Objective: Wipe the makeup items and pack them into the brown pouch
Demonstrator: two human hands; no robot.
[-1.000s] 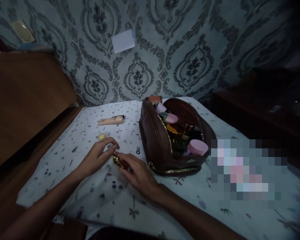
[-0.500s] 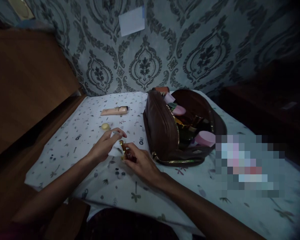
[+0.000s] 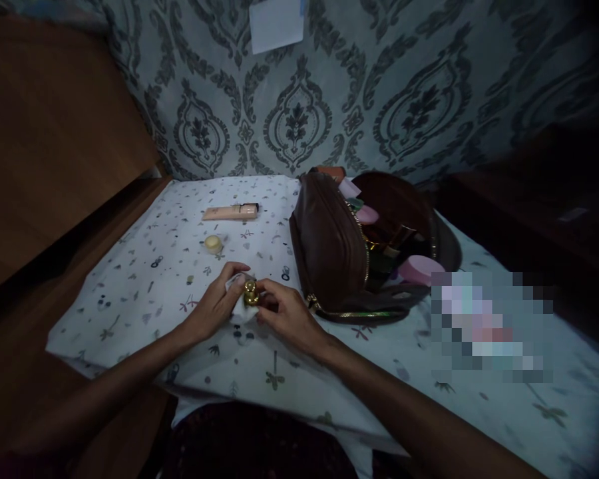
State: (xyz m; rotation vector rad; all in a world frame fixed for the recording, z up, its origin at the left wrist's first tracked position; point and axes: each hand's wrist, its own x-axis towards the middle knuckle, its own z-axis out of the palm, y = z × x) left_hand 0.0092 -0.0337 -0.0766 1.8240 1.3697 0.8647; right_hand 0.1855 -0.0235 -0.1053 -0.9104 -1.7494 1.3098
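Between my hands is a small bottle with a shiny gold cap [image 3: 251, 293]; most of its body is hidden. My left hand [image 3: 220, 298] is closed around a white cloth or tissue [image 3: 241, 310], which is pressed against the bottle's side. From the right, the fingers of my right hand [image 3: 287, 313] pinch the bottle. Just beyond the hands sits a small round jar with a yellowish lid [image 3: 212, 244]. Farther back a beige squeeze tube with a dark cap [image 3: 230, 212] lies on its side.
A brown zip bag [image 3: 329, 233] stands unzipped to the right, holding several cosmetics, including a pink round container [image 3: 422, 269]. Printed white cloth [image 3: 130, 299] covers the table. A wooden cabinet [image 3: 54, 120] borders the left, and patterned wallpaper [image 3: 299, 120] the back. A blurred-out item lies at right.
The gold-capped bottle has turned so its cap faces me more, and the white cloth now wraps against it. My hands have drawn closer together. The view has shifted slightly.
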